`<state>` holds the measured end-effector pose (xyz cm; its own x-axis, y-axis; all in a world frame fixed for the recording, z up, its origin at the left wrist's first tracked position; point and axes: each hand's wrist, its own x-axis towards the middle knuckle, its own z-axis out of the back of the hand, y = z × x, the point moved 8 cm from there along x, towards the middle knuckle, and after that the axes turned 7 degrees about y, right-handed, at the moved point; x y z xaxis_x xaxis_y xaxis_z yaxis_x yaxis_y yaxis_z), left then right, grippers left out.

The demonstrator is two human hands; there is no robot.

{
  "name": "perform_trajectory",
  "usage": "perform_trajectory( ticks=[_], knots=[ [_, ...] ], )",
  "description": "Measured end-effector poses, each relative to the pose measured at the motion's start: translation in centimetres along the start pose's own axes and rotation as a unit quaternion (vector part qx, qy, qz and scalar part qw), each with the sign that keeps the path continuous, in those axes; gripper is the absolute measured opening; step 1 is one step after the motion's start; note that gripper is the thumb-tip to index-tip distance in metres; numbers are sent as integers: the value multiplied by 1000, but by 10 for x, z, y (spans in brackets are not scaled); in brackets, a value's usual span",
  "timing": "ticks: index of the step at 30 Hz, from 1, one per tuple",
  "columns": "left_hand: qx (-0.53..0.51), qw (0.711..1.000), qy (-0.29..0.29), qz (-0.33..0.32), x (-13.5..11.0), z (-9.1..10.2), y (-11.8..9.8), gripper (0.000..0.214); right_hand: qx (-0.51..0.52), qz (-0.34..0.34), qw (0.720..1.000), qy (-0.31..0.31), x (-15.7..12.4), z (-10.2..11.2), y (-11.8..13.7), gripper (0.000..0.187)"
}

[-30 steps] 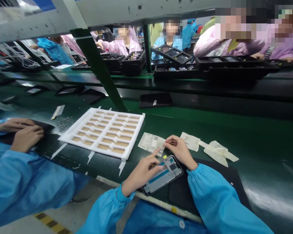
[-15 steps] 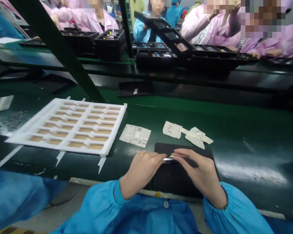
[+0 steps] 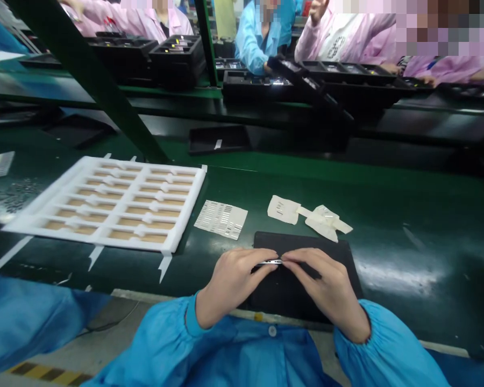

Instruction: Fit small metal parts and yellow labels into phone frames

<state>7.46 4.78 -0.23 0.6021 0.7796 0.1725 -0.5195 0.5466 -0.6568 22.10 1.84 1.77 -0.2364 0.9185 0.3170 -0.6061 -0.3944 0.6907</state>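
Both hands meet above a black mat (image 3: 302, 298) on the green bench. Between them is a thin, flat piece with a silvery edge (image 3: 271, 262), seen edge-on; its exact kind I cannot make out. My left hand (image 3: 234, 277) pinches its left part between thumb and fingers. At its right end, the thumb and fingertips of my right hand (image 3: 326, 285) close on it. Just beyond the mat lie a cream sheet with rows of small strips (image 3: 221, 219) and two cream backing pieces (image 3: 284, 209) joined by a strip.
A white divided tray (image 3: 133, 196) with tan slots is taped down on the left. Small loose bits (image 3: 22, 193) lie beyond it. A slanted green post (image 3: 92, 86) rises behind. Across the line, people work at black boxes (image 3: 177, 62); a flat black tray (image 3: 220, 138) lies nearer.
My left hand has wrapped further around the thin piece, and my hands have come closer together. Across the line, a co-worker has lowered a black divided tray. The view has shifted slightly.
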Motion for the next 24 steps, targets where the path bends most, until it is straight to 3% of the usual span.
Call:
perform_trajectory(
  ticks=[8, 14, 18, 24],
  knots=[
    [40, 999, -29, 9, -3, 1, 1, 11, 5, -38, 999, -36, -1, 1, 0, 35],
    [38, 998, -33, -24, -2, -2, -5, 12, 54, -41, 993, -101, -6, 9, 6, 20],
    [28, 998, -52, -33, -3, -2, -10, 11, 134, -76, 977, -146, -12, 1, 0, 16],
    [21, 996, -61, -59, -5, 1, -13, 14, 185, -85, 974, -104, -11, -24, -15, 13]
  ],
)
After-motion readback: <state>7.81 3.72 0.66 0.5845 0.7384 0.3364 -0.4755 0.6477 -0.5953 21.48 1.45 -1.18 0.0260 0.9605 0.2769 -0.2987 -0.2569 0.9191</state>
